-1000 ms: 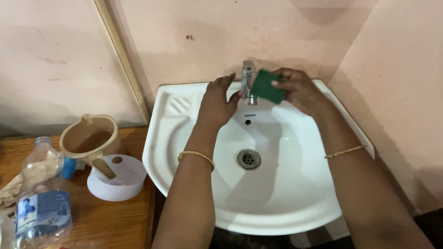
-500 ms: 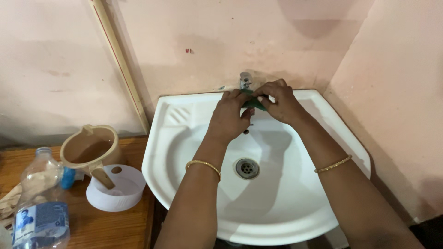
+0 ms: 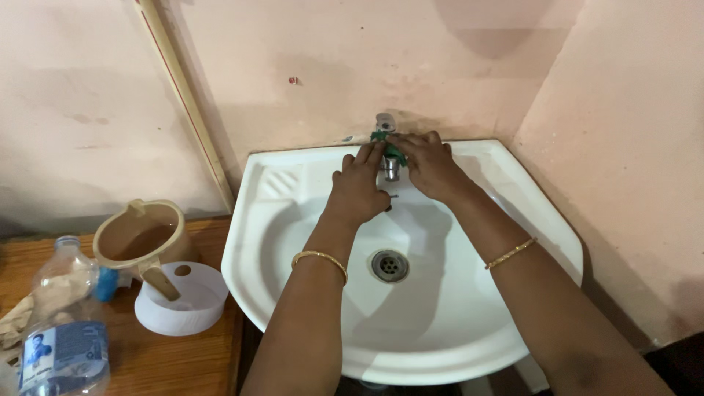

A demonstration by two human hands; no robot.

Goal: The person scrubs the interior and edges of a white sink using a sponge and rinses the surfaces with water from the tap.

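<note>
My left hand (image 3: 358, 185) and right hand (image 3: 429, 165) pinch the green scrub pad (image 3: 386, 144) round the tap (image 3: 389, 150) above the sink (image 3: 440, 323). My thin fingertip grip could slip, dropping the pad into the bowl.

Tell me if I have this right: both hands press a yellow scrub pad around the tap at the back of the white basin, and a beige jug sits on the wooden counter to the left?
Not quite: the scrub pad is green, not yellow, as the head view shows. The left hand and right hand do press it around the tap at the back of the white basin, and the beige jug sits left.
</note>
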